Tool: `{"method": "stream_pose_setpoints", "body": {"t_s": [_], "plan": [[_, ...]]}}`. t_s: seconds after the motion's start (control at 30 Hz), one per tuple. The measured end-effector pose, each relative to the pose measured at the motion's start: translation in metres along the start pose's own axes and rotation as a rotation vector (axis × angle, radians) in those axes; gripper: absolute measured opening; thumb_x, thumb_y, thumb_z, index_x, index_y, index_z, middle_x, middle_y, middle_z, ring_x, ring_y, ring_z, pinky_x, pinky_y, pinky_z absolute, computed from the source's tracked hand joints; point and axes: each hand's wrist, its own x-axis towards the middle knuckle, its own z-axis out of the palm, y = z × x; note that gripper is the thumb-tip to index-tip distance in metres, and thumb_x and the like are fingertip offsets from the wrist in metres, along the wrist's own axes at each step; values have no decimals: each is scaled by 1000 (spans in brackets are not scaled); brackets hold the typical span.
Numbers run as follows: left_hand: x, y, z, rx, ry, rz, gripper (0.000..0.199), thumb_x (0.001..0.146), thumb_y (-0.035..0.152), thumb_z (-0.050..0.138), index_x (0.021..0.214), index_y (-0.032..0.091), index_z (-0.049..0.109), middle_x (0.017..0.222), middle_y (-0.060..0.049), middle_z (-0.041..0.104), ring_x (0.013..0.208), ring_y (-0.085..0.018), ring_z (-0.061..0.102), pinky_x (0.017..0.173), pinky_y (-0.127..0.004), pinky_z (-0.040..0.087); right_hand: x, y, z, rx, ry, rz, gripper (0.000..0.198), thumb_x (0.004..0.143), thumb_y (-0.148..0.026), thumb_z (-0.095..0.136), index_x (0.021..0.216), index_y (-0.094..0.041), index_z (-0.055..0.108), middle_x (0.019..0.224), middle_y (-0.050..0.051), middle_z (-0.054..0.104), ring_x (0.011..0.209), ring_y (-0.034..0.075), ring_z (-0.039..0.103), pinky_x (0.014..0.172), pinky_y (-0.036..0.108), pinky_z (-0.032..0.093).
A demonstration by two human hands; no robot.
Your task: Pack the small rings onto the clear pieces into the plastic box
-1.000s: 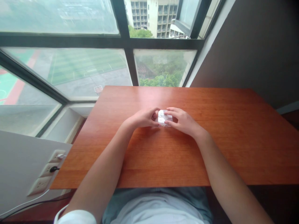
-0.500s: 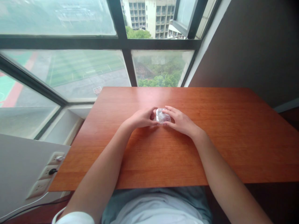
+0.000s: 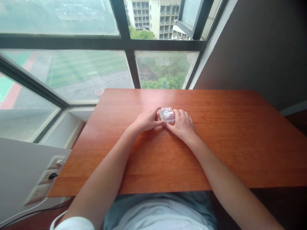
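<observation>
A small, clear plastic box with rounded corners (image 3: 167, 115) sits near the middle of the reddish-brown wooden desk (image 3: 240, 137), pinched between both of the person's hands, so that it appears steadied from two sides rather than lifted; whether its base touches the wood cannot be told. The left hand (image 3: 146, 121) comes in from the left with fingers curled, thumb and fingertips closed against the box's left edge. The right hand (image 3: 182, 123) lies knuckles-up, its fingers bent over the right side of the box and its thumb tucked toward the near edge, so this hand too is closed on the box. Pale shapes show through the lid, too small to make out. Both forearms stretch forward from the near edge of the desk and converge on the box, wrists low, close to the wood. Beyond the far edge of the desk stands a large dark-framed window (image 3: 124, 44). A white wall panel with power sockets (image 3: 45, 182) sits low at the left, well apart from the hands, one socket with a dark plug in it.
</observation>
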Motion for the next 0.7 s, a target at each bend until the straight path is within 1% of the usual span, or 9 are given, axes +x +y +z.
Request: {"method": "stream_pose_setpoints", "body": {"t_s": [0.1, 0.2, 0.3, 0.5, 0.7], "plan": [[0, -1, -1, -19, 3, 13, 71, 80, 58, 61, 139, 22, 43, 96, -4, 68, 83, -21, 64, 67, -26, 43, -1, -2, 3, 29, 29, -8, 66, 78, -59, 62, 125, -17, 46, 116, 14, 59, 104, 31, 51, 84, 40, 41], [0, -3, -2, -18, 9, 33, 72, 83, 61, 56, 142, 22, 41, 94, -4, 68, 82, -20, 63, 67, -26, 43, -2, -3, 3, 51, 43, -15, 52, 80, -54, 61, 115, -17, 49, 111, 14, 60, 100, 29, 52, 83, 39, 41], [0, -5, -2, -25, 8, 42, 69, 86, 61, 51, 142, 21, 41, 91, -4, 67, 79, -19, 62, 67, -26, 43, -3, -4, 2, 49, 63, -22, 39, 83, -50, 58, 105, -19, 50, 104, 12, 62, 97, 29, 53, 80, 38, 41], [1, -5, 0, -34, 17, 33, 62, 85, 57, 53, 136, 22, 47, 88, -3, 67, 77, -19, 61, 65, -26, 42, -2, -3, 1, 86, 87, -16, 36, 79, -53, 64, 94, -23, 50, 98, 10, 63, 93, 28, 53, 75, 36, 41], [1, -4, -2, -77, 14, 49, 57, 86, 56, 52, 132, 22, 52, 87, -3, 68, 76, -18, 61, 64, -25, 41, 1, 4, -7, 133, 71, 15, 32, 76, -50, 67, 84, -25, 50, 93, 6, 65, 92, 27, 56, 70, 34, 42]]}}
